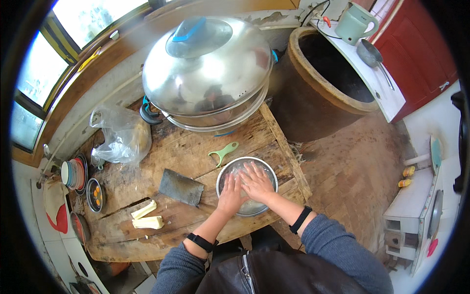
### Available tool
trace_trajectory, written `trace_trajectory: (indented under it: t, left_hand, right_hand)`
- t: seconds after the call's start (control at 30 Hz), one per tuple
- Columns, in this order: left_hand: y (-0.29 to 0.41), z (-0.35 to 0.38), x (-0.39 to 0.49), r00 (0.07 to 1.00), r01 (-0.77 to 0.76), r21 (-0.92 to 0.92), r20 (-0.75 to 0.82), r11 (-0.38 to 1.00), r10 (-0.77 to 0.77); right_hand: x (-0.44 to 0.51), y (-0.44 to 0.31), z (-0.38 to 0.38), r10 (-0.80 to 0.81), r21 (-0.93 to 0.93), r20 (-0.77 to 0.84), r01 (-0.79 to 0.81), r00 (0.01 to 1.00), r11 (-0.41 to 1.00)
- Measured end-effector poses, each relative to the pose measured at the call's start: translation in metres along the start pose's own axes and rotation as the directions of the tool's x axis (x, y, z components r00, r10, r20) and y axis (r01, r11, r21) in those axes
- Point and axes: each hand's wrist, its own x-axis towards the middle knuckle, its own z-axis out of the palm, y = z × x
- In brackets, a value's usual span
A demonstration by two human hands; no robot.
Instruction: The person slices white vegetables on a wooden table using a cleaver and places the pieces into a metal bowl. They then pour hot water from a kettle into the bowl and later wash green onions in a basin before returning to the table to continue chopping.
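My left hand (231, 194) and my right hand (258, 184) lie palms down inside a round metal bowl (270, 167). Their fingers are stretched out, the right ones spread wider, and the thumbs nearly meet. Under the palms is something pale and glossy; whether it is water or clear film, I cannot tell. Just beyond the bowl lies a light green peeler (224, 152). Left of the bowl is a dark grey, roughly rectangular flat piece (181, 186). Farther left, two pale peeled vegetable pieces (147, 222) rest on the wooden table (121, 237).
A large domed steel steamer (209, 81) occupies the table's back. A clear plastic bag (125, 141), stacked bowls (73, 174) and a metal bowl (89, 200) with egg yolks stand left. Beyond the table's right edge are a big earthenware vat (293, 106) and a shelf with a kettle (354, 25).
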Motion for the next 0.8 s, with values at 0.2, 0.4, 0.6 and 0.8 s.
trace_trajectory:
  t: [0.2,0.4,0.6,0.8]
  left_hand:
    - [0.011,-0.010,0.000,0.999,0.036,0.048,-0.031,0.998,-0.035]
    - [0.007,-0.027,-0.048,0.899,0.028,-0.191,-0.424,0.981,-0.108]
    - [0.021,0.013,-0.097,0.756,0.510,-0.738,0.140,0.441,-0.639]
    - [0.035,0.055,-0.076,0.804,0.230,-0.899,0.391,-0.373,-0.447]
  right_hand:
    - [0.000,0.008,0.006,-0.069,0.054,-0.014,0.069,0.998,0.996]
    - [0.000,0.015,-0.002,-0.158,0.082,-0.112,0.168,0.981,0.982]
    - [-0.009,0.013,-0.020,-0.533,0.008,0.098,0.535,0.841,0.845]
    - [-0.006,0.003,-0.011,-0.535,-0.037,0.174,0.549,0.826,0.835]
